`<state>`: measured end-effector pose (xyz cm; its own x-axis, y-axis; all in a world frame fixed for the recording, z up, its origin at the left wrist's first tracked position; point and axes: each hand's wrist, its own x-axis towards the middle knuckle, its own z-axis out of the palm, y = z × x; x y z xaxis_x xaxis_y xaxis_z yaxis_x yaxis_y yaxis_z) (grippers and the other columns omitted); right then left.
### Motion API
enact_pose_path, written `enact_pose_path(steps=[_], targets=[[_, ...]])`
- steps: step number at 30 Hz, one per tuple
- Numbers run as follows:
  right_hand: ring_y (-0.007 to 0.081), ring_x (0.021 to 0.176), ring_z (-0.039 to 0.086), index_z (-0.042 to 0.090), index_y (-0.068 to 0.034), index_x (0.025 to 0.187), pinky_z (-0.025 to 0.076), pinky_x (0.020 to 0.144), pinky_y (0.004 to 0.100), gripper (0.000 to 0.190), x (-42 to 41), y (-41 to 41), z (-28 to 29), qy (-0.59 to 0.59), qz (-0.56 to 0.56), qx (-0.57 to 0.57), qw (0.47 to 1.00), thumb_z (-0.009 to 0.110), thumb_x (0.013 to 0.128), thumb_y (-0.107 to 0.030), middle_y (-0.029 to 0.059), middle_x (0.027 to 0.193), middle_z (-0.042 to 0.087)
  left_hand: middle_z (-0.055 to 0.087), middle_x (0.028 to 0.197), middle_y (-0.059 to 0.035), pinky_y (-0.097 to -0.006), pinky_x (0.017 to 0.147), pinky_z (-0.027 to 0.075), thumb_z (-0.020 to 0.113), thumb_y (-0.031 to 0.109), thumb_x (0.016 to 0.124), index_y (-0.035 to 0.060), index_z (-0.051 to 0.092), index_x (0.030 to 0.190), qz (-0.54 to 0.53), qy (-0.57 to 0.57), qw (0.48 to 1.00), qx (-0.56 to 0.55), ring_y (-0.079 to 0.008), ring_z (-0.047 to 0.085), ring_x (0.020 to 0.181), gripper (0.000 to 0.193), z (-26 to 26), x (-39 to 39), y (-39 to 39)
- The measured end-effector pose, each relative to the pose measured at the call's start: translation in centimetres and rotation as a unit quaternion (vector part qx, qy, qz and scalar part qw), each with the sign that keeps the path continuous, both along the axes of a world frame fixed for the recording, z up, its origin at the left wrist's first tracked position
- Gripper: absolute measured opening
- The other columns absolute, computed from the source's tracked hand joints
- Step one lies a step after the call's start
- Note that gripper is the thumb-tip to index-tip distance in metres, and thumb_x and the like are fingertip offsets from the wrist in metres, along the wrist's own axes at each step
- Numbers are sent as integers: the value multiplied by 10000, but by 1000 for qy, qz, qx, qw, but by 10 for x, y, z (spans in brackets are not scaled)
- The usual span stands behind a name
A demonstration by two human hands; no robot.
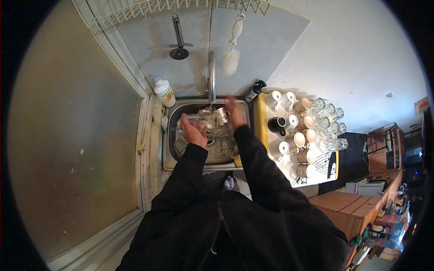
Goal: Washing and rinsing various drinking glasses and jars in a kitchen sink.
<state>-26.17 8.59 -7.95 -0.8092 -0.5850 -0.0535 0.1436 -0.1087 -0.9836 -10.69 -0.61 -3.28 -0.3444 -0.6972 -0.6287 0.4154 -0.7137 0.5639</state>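
My left hand (195,133) is over the left part of the steel sink (166,159), thumb raised, curled around a clear glass (200,121). Part of its fingers shows through the glass. My right hand (235,114) is at the sink's right side, blurred by motion, with nothing visible in it. Just left of it, a mug with metallic bands (222,117) lies in the sink. More clear glassware (225,145) rests on the sink's bottom. A chrome faucet (212,78) points down between my hands.
Right of the sink, a yellow-edged tray (261,118) bears upturned white mugs (279,148), a black mug (276,124), tan cups (306,155) and glass mugs (334,144). A white bottle (164,93) and dark spray bottle (255,91) flank the faucet. A brush (231,61) hangs above.
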Motion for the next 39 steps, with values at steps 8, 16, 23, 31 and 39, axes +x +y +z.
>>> enact_pose_path(steps=[8,16,23,31,39], targets=[[296,1237,484,394,-2,1317,383,1044,426,928,132,4,64,141,-1,114,983,889,617,-358,193,1329,485,605,1121,-121,-470,935,455,365,481,941,48,544,1210,-129,141,970,147,-296,565,1070,540,-67,12,0],[287,1099,590,405,-72,1336,499,910,389,855,110,17,70,248,-7,107,963,855,636,-271,162,1238,563,586,1150,-154,-442,860,499,388,468,950,54,544,1200,-94,51,968,229,-297,592,1015,508,-18,5,26],[287,1027,586,485,-111,1286,513,843,481,545,110,21,47,-328,53,-157,930,681,826,-328,99,1130,561,550,1160,-136,-404,825,501,611,333,879,32,529,1184,56,71,993,-70,-266,586,993,436,-14,15,20],[291,1197,483,514,-195,1286,457,870,499,510,99,23,21,-528,160,-248,797,464,906,-530,82,1228,542,633,999,-79,-323,805,487,774,146,749,18,597,1076,-59,-157,778,-605,-182,604,925,393,33,3,37],[285,1160,491,520,-208,1276,461,849,502,498,113,23,15,-546,29,-222,807,434,911,-535,74,1255,524,651,1003,-129,-363,848,490,734,171,798,6,637,1000,-156,-142,637,-741,-258,633,954,278,30,1,23]])
